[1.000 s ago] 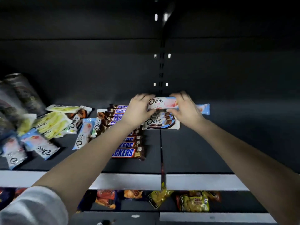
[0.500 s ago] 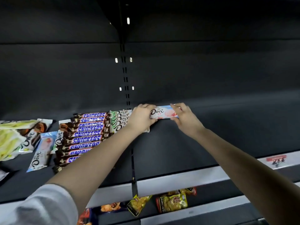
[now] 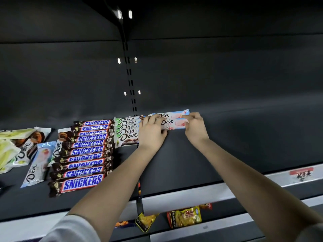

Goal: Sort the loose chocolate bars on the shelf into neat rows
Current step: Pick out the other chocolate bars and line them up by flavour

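Both hands hold a pink-and-white Dove bar (image 3: 174,124) at the back of the dark shelf (image 3: 192,165). My left hand (image 3: 151,132) grips its left end, and my right hand (image 3: 195,127) pinches its right end. A second pink Dove bar (image 3: 172,113) lies just behind it. To the left sits a short row of green-and-brown Dove bars (image 3: 126,131). Further left, a row of several Snickers bars (image 3: 83,154) runs from front to back. Loose Dove bars (image 3: 37,167) lie scattered at the far left.
Yellow-green packets (image 3: 10,145) lie at the shelf's left end. A white price rail (image 3: 183,198) with a red label (image 3: 301,174) runs along the front edge. Snack bags (image 3: 184,216) sit on the lower shelf. A slotted upright (image 3: 130,74) divides the back wall.
The view has swung right and both hands have carried the pink Dove bar to the right of the green-and-brown Dove row, lowering it in front of another pink bar.
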A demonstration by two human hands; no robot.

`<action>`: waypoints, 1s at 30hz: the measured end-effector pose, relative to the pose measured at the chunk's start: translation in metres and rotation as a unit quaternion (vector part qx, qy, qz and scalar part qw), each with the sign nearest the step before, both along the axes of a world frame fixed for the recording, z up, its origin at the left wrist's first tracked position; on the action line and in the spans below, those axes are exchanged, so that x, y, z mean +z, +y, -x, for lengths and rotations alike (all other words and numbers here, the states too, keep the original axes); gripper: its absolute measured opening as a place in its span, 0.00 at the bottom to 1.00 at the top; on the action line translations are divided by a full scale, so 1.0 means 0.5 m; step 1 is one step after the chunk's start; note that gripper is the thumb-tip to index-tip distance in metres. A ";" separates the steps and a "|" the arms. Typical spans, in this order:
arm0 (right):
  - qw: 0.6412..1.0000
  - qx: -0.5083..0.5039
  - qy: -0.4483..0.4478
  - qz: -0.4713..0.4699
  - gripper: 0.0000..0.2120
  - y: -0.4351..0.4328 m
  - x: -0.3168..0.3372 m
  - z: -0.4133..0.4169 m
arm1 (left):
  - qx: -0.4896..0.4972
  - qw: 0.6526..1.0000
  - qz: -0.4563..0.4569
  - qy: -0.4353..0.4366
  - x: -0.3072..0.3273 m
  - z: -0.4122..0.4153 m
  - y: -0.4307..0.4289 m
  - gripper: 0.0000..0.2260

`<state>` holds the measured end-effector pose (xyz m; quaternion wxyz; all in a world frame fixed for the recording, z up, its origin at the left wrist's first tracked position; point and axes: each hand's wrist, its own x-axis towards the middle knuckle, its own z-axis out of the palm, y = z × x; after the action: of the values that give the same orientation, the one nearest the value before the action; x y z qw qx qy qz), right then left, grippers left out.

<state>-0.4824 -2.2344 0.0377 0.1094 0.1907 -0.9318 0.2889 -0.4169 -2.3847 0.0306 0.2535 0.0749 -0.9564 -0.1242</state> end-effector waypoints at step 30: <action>0.998 -0.009 0.054 -0.006 0.13 -0.025 -0.018 -0.009 | 0.126 0.992 -0.001 -0.024 -0.010 0.009 -0.006 0.15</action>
<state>-0.4779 -2.2470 0.0289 0.1611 0.1981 -0.9279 0.2717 -0.4216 -2.3878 0.0255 0.2442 0.1978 -0.9450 -0.0901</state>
